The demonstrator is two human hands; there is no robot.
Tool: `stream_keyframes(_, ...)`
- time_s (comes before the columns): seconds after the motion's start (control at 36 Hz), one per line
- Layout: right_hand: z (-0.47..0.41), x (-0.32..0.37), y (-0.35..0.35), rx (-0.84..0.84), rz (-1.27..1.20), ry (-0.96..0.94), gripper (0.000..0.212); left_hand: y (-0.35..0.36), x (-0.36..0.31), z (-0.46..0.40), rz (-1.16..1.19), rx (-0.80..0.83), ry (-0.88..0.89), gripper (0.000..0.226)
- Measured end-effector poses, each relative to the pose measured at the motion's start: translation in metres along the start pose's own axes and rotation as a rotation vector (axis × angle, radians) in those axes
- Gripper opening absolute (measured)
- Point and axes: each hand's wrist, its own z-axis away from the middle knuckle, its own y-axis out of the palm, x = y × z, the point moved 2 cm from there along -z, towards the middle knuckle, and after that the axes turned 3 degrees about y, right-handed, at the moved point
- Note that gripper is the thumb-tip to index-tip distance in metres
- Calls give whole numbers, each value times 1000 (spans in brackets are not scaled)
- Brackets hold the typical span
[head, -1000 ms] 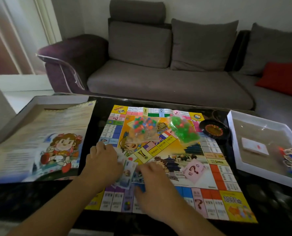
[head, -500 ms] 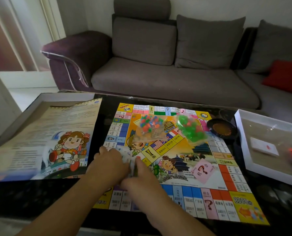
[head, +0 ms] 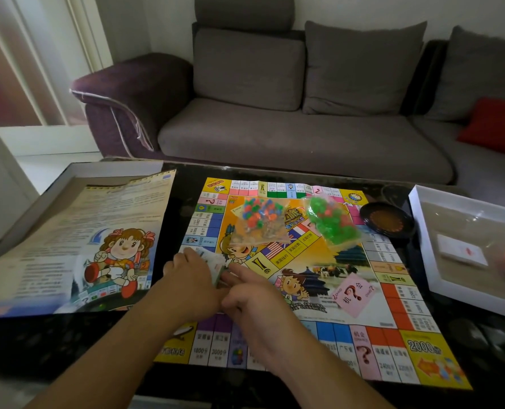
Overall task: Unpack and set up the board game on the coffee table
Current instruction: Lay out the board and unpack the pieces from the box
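Note:
The colourful game board (head: 398, 314) lies flat on the dark coffee table. Over its left side my left hand (head: 190, 281) grips a stack of play money (head: 215, 262), held on edge. My right hand (head: 251, 299) meets it from the right, fingers against the stack. On the board's far part lie a clear bag of mixed coloured pieces (head: 258, 219) and a bag of green pieces (head: 332, 222). A pink stack of question-mark cards (head: 354, 295) sits on the board at the right.
The box lid (head: 24, 214) with a printed rules sheet (head: 77, 246) over it lies at the left. A black spinner dish (head: 386, 219) stands by the board's far right corner. The white box tray (head: 419, 231) at the right holds a white card deck (head: 460, 250). A grey sofa stands behind.
The spread banknotes have been gathered into one stack between my two hands, which have come together. The camera has shifted slightly left and closer.

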Motion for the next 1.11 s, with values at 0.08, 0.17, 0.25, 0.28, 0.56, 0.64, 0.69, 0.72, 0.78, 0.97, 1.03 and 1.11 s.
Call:
stream_keyframes(0.08,-3,3,-2,-33,152,-3,55,1,1,3,-40,-3,11,98)
stream_keyframes(0.17,-3,10,1,-65,329,13,83,3,2,4,-116,-52,28,90)
stream_keyframes(0.25,-2,17,1,-74,450,-11,70,4,3,2,-108,-114,33,85)
stream_keyframes(0.28,0,21,2,-72,488,-19,66,4,3,1,-95,-124,31,88)
stream_keyframes(0.56,-37,42,11,-69,971,-233,57,-3,3,11,-159,39,58,144)
stream_keyframes(0.64,-54,40,17,-79,1105,-250,67,-7,4,18,-266,134,36,157)
stream_keyframes(0.69,-62,38,18,-64,1166,-249,69,-9,4,21,-305,173,38,157)
stream_keyframes(0.72,-66,37,17,-66,1209,-250,67,-10,4,22,-317,183,39,156)
stream_keyframes(0.78,-71,34,16,-78,1287,-279,61,-11,3,21,-303,170,33,146)
stream_keyframes(0.97,-68,34,19,-63,1305,-304,49,-12,6,1,-187,58,30,103)
stream_keyframes(1.03,-65,35,19,-61,1282,-308,42,-13,7,1,-187,110,36,96)
stream_keyframes(1.11,-53,38,17,-61,1204,-321,55,-12,10,6,-220,133,41,102)
